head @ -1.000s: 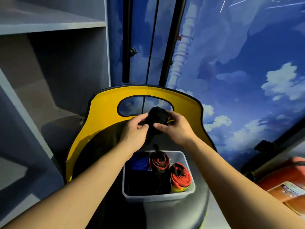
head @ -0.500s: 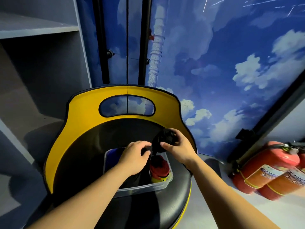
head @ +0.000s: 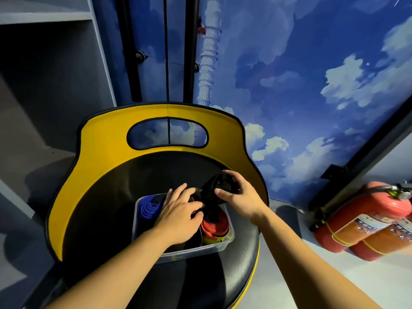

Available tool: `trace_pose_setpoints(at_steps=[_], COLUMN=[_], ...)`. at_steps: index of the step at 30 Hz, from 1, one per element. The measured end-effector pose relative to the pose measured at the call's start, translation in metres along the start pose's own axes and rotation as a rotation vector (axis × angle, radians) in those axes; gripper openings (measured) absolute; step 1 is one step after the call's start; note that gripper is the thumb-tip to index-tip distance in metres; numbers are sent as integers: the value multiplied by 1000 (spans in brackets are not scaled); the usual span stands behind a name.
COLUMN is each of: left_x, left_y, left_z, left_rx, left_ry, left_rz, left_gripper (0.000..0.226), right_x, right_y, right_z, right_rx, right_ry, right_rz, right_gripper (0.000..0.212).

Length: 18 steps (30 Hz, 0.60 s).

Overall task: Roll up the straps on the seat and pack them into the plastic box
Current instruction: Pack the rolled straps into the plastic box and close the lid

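Counted: one black-and-yellow seat (head: 93,175); one clear plastic box (head: 191,253) at its centre; three rolled straps, being one blue (head: 148,208) at 9 o'clock in the box, one red (head: 215,224) at 3 o'clock, one black (head: 219,186) at 1 o'clock; two hands, left (head: 178,217) and right (head: 242,197); two red fire extinguishers (head: 361,221) at 3 o'clock.

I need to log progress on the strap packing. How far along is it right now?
Done: a blue roll and a red roll already sit in the plastic box on the seat. In hand: the right hand grips a rolled black strap just above the box, and the left hand is over the box beside it. Left: lowering that black roll in. No loose straps show on the seat.
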<state>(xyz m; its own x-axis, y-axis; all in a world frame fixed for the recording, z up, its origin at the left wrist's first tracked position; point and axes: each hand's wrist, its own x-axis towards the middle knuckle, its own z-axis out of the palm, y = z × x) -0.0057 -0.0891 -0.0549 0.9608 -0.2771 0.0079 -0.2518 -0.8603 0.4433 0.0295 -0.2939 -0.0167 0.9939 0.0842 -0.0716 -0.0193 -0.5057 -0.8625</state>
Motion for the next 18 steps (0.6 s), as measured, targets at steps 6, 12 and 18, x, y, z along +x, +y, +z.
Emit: trace_pose_setpoints(at_steps=[6,12,18], left_x=[-1,-6,-9], left_y=[0,0,0], left_z=[-3,-4,0], left_rx=[-47,-76,-96], left_ry=[-33,3,129], left_rz=[-3,20,28], left_gripper=[38,34,20], right_x=[0,0,2], right_y=[-5,-6,-11], right_z=[4,13,14], right_rx=[-183,-502,-655], right_ry=[-3,11,1], right_rz=[-61,-207,-270], right_gripper=[54,62,59])
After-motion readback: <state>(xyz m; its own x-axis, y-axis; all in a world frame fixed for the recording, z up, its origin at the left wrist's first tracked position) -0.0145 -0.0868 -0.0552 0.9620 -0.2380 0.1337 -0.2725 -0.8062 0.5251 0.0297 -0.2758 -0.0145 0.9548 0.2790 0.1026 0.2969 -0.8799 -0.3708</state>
